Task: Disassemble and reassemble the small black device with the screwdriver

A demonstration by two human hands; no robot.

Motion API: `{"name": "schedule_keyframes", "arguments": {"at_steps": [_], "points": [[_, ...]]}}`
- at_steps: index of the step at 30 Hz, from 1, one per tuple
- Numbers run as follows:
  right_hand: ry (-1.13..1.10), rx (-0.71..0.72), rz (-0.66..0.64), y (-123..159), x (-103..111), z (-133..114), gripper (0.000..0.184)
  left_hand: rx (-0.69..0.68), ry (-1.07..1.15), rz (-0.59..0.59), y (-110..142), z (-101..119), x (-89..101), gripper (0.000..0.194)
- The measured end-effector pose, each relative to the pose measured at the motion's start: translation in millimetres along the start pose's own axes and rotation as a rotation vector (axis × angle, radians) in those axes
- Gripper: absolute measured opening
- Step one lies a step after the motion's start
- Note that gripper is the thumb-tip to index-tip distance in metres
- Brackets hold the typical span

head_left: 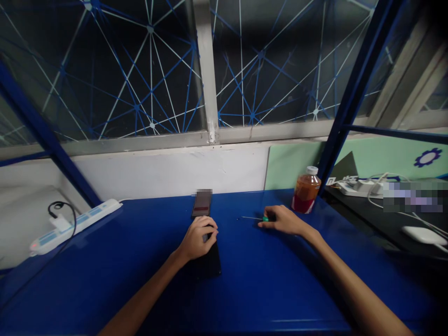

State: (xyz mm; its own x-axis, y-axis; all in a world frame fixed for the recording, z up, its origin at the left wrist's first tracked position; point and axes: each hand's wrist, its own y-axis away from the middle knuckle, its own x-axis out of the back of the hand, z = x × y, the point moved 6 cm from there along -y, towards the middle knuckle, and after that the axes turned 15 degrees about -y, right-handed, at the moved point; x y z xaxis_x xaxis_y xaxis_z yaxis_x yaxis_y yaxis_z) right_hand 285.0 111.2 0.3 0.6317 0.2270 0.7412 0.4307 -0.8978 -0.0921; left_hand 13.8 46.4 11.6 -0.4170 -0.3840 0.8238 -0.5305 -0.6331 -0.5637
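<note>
Slim bare left forearm, matching right forearm, narrow wrists, bare left hand, bare right hand

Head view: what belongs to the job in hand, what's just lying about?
Likely the job:
- screwdriver, in the right hand
- black flat thing under the left hand
- phone-like slab just beyond; perhaps the same piece, can't tell

Likely lying about:
- bottle
- power strip, left
- white adapter, right

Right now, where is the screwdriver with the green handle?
In the head view, the screwdriver is right of centre, in the right hand, with the bottle farther right.
</note>
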Motion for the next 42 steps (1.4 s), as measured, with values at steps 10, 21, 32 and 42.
{"name": "schedule_keyframes", "arguments": {"at_steps": [10,21,32,42], "points": [[0.015,0.006,-0.022,1,-4,-7,0.041,0.412,-0.368,-0.03,1,-7,0.3,0.03],[-0.013,0.05,-0.094,3,-11,-14,0.058,0.165,-0.224,-0.065,2,4,-10.4,0.043],[0.11,0.04,-0.081,1,-26,-20,0.055,0.304,-0.508,-0.115,-18,6,-26.2,0.046],[0.274,0.04,-0.017,0,-37,-29,0.05,0.314,-0.43,-0.125,-19,0,-37.2,0.035]]}}
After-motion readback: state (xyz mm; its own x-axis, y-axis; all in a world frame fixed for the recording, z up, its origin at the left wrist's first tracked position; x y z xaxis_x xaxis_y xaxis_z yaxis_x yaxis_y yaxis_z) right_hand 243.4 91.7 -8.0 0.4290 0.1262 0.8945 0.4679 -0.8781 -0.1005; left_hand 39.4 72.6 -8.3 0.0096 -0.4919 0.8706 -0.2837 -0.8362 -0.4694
